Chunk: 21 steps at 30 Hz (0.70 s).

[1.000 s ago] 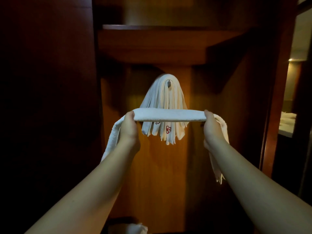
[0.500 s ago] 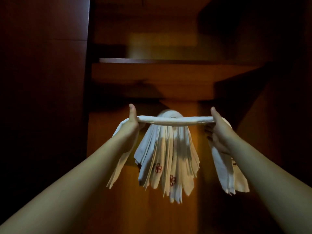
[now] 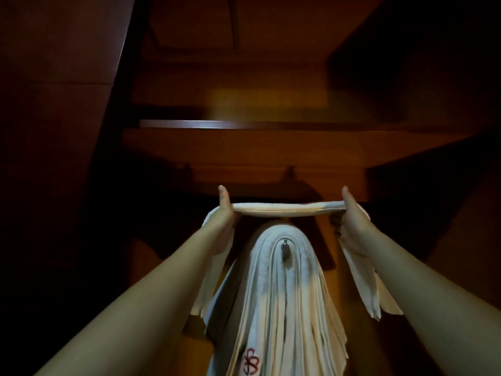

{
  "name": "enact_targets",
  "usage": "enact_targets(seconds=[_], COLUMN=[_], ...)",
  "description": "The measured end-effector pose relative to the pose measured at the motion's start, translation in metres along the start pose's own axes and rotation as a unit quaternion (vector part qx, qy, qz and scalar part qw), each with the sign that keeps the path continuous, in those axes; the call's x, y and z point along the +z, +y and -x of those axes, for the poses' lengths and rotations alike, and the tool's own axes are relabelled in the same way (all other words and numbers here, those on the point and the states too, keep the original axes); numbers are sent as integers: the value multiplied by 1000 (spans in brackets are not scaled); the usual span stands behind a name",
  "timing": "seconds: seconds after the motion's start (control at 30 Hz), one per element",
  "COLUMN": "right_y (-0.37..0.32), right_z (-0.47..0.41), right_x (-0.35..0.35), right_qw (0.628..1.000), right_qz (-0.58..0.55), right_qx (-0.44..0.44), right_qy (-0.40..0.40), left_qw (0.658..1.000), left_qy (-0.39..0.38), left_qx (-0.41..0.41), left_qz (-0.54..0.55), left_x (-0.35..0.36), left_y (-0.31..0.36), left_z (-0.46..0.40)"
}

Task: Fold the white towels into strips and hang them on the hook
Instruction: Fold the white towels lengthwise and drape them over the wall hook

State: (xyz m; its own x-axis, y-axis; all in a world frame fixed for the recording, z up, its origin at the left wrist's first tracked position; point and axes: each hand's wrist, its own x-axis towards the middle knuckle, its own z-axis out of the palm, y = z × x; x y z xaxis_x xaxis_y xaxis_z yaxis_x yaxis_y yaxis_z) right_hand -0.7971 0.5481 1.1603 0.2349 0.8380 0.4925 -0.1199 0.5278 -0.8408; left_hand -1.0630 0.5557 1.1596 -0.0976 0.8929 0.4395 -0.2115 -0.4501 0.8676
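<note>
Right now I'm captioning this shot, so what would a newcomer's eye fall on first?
A folded white towel strip stretched level between the left hand and right hand, mid-frame. Just below it, a thick stack of hung towels drapes over a metal hook, one showing a red embroidered emblem.

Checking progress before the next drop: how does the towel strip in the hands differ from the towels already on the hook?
The held strip lies stretched level between the left hand and right hand; the hung towels drape downward over the hook. The held strip is a single strip; the hung towels are many layers. A red emblem shows on the hung towels, none on the held strip. Both are white and folded narrow.
</note>
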Motion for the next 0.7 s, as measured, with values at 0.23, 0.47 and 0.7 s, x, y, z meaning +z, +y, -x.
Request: enact_targets(seconds=[0.23,0.47,0.7], right_y=[50,86,100], right_z=[-14,-11,11], right_x=[4,-3,-8], right_qw=[999,999,972], right_qz=[5,-15,-69], right_qx=[34,46,166], right_qy=[-30,-1,150], left_qw=[1000,996,982], left_qy=[8,1,85], left_qx=[-5,-65,-111], left_qz=[-21,54,124], left_x=[-22,-21,-10], left_y=[-43,-78,-111], left_z=[-25,-9,16])
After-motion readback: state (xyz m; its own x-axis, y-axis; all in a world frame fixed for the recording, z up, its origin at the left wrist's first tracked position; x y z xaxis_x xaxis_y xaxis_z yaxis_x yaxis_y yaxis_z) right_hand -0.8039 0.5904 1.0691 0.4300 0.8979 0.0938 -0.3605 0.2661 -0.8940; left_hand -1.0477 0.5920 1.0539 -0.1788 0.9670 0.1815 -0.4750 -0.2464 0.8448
